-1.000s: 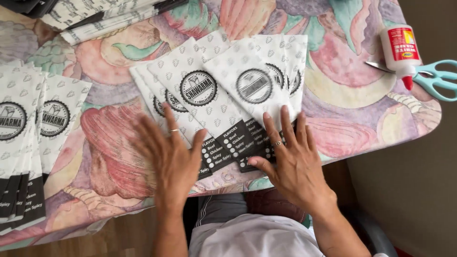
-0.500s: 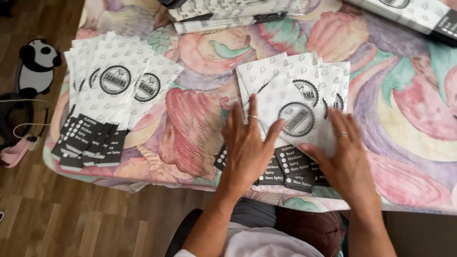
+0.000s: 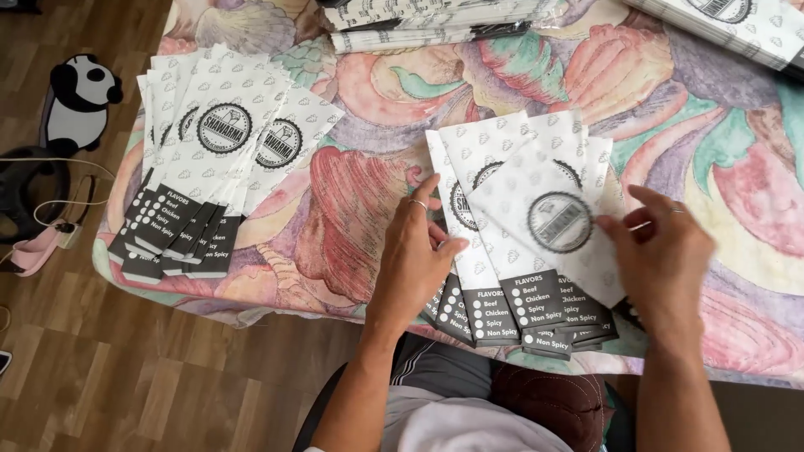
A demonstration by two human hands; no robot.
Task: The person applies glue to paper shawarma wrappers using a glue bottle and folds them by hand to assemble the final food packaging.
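My left hand lies flat and open on the fanned paper sleeves at six o'clock on the floral tablecloth, right hand fingertip-pinching their three o'clock edge; they look light, thin, slippery.

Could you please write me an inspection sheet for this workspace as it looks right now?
Surface: table under a floral cloth in pastel colours.
Job's things: fanned paper sleeves, white with black ends, at the near edge.
Clutter: second fan of sleeves at the left end; stacks of sleeves along the far edge.
Hands: left hand flat on the fan's left side; right hand at its right side, blurred.
Cables: white cable on the floor, left.
Surroundings: wooden floor; panda toy; dark object beside it.
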